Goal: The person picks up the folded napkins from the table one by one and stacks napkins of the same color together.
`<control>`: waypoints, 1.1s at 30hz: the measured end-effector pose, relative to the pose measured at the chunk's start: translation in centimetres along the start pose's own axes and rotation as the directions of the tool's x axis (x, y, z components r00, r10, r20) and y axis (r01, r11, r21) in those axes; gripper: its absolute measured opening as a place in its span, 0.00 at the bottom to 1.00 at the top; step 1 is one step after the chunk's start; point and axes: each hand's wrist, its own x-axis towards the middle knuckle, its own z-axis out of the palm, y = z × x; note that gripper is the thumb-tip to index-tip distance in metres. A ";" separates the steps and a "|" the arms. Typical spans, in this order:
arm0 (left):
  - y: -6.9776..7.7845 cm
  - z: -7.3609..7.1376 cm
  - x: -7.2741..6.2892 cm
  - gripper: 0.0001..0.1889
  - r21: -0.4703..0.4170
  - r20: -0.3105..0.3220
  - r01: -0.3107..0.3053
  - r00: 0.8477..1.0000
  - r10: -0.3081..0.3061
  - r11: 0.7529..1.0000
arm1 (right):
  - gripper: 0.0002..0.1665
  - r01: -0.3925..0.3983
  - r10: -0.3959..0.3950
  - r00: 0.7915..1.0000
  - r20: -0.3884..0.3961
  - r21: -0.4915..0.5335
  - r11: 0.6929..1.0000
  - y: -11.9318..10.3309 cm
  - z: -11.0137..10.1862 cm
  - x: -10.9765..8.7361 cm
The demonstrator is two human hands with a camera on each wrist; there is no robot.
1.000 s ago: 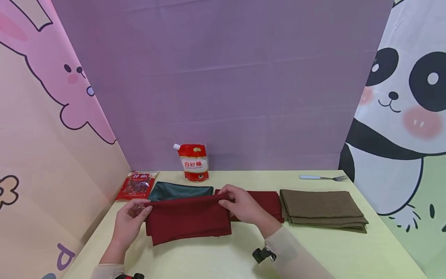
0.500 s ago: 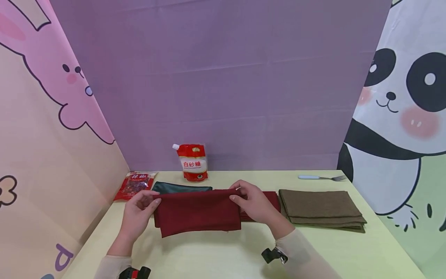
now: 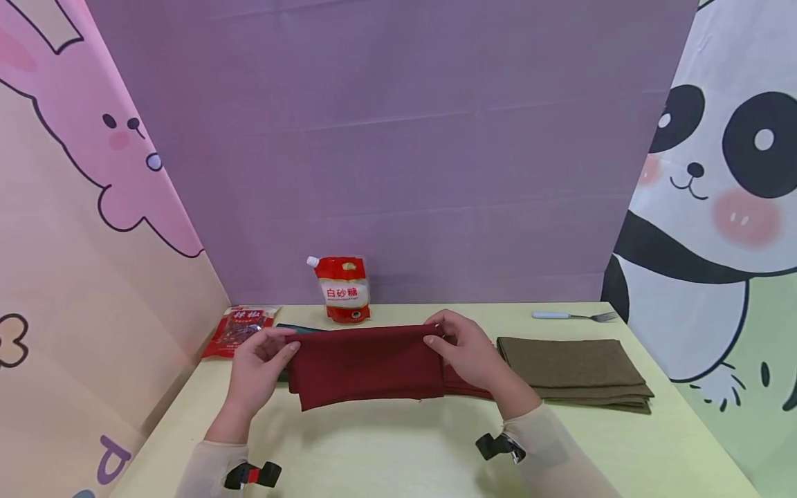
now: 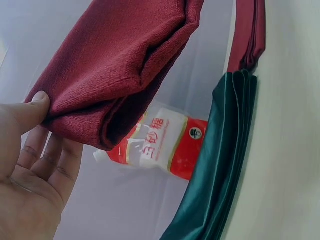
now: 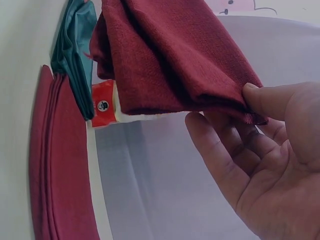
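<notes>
A folded dark red cloth [image 3: 370, 366] is held up off the table between both hands. My left hand [image 3: 261, 370] pinches its upper left corner between thumb and fingers, and my right hand [image 3: 467, 353] pinches the upper right corner. In the left wrist view the folded layers of this cloth [image 4: 120, 65] hang loose at the near end. Behind it, mostly hidden in the head view, lies a folded dark green cloth [image 4: 210, 165], glossy in the left wrist view. Another folded dark red cloth [image 5: 70, 165] lies beside the green one on the table.
A folded brown cloth [image 3: 575, 366] lies at the right of the table [image 3: 398, 449]. Behind stand a red and white spouted pouch [image 3: 344, 290] and, at the far left, a red packet [image 3: 239, 330]. A fork [image 3: 575, 316] lies near the back right edge.
Both hands have carried the held red cloth to the right and farther back, still stretched between them. It now covers more of the green cloth and of the other red cloth.
</notes>
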 end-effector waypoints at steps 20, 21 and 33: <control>0.3 3.8 2.2 0.15 -0.060 -0.017 0.052 0.998 -0.053 0.997 | 0.13 0.034 -0.049 0.990 -0.132 -0.111 0.993 0.7 -3.3 -0.1; 0.4 4.0 2.3 0.15 -0.064 -0.016 0.053 0.998 -0.054 0.997 | 0.13 0.032 -0.048 0.990 -0.136 -0.118 0.992 0.7 -3.4 -0.1; 0.8 5.8 2.8 0.15 -0.083 0.001 0.050 0.999 -0.050 0.995 | 0.13 0.019 -0.040 0.985 -0.165 -0.126 0.992 0.9 -5.1 -0.3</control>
